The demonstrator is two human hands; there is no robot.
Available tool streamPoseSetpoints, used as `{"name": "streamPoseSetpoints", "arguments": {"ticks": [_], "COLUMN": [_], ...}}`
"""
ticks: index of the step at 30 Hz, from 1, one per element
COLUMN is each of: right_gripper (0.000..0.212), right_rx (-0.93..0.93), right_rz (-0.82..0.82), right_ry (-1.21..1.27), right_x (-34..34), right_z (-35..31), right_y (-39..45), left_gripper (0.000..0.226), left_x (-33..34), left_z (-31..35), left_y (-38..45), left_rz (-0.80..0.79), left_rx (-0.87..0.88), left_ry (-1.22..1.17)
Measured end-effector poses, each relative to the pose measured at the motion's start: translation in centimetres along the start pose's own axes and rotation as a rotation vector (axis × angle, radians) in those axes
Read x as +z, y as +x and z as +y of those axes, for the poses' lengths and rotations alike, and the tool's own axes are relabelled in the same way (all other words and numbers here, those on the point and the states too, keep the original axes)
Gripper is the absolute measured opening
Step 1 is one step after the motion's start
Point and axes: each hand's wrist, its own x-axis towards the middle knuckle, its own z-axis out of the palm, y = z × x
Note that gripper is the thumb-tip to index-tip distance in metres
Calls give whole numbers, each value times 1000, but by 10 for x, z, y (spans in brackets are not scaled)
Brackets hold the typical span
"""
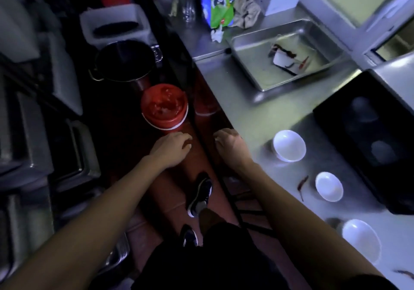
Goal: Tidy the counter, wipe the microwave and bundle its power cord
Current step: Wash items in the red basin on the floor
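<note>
Both hands empty, fingers loosely curled, left hand (171, 148) over floor by red-lidded bucket (164, 106), right hand (228, 142) at tabletop (253, 110) edge, three white bowls (289, 145) just right of it, steel tray (289, 54) farther back

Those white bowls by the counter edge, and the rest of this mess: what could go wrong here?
The three white bowls sit on the counter near the right hand; a careless sweep might knock one off. The red bucket stands on the floor just ahead of the feet, a likely trip hazard. Dried chilli could scatter when wiping.
</note>
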Motion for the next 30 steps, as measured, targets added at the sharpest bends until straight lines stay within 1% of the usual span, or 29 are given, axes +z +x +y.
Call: {"name": "streamPoseSetpoints", "arguments": {"ticks": [3, 7, 10, 12, 14, 19, 22, 26, 30], "right_gripper": [20, 22, 20, 19, 18, 19, 13, 7, 7], "right_rx": [-30, -35, -14, -22, -57, -106, -127, -133, -118], "right_rz": [-51, -129, -168, -226, -260, -266, -292, -315, -339], "right_ry": [27, 51, 72, 54, 51, 101, 105, 103, 88], "right_x": [23, 51, 67, 75, 79, 93, 104, 120, 140], "right_z": [6, 23, 40, 46, 45, 34, 29, 23, 11], "right_y": [36, 90, 127, 150, 175, 231, 256, 286, 325], "left_gripper": [37, 38, 38, 38, 38, 37, 36, 35, 36], "left_x": [-5, -14, -27, -35, -45, -67, -76, -87, -98], "left_z": [-25, -54, -69, -76, -84, -107, -125, -150, -186], "left_y": [23, 66, 95, 108, 118, 137, 149, 168, 193], "left_rz": [-18, -87, -106, -101, -75, -57, -30, -43, -41], "left_rx": [-76, -154, -207, -247, -282, -355, -382, -408, -412], "left_ry": [6, 42, 36, 28, 8, -20, -51, -74, -154]}}
